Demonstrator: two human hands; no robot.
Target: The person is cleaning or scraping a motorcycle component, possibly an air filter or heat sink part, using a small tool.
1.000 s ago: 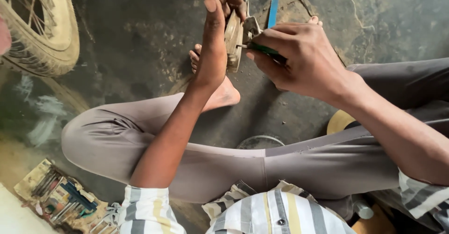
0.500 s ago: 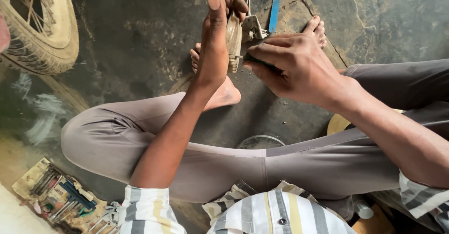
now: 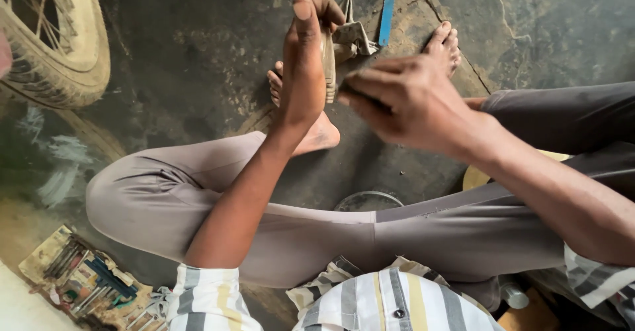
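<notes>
My left hand [image 3: 305, 60] is raised in front of me and grips a flat, dusty metal part [image 3: 329, 63] held on edge, with a bent metal bracket [image 3: 354, 39] sticking out behind it. My right hand [image 3: 403, 99] is closed around a small dark tool whose tip presses against the side of that part; the tool is mostly hidden by my fingers. I sit on the floor with my grey-trousered legs [image 3: 198, 192] folded and my bare feet [image 3: 311, 119] under my hands.
A dusty spoked tyre [image 3: 63, 40] stands at the top left. A blue strip [image 3: 387, 10] lies on the cracked dark floor beyond my hands. A box of assorted tools [image 3: 86, 281] sits at the bottom left. A round rim [image 3: 367, 201] shows between my legs.
My right hand has slid down and towards me along the part. My left hand holds the part in much the same place.
</notes>
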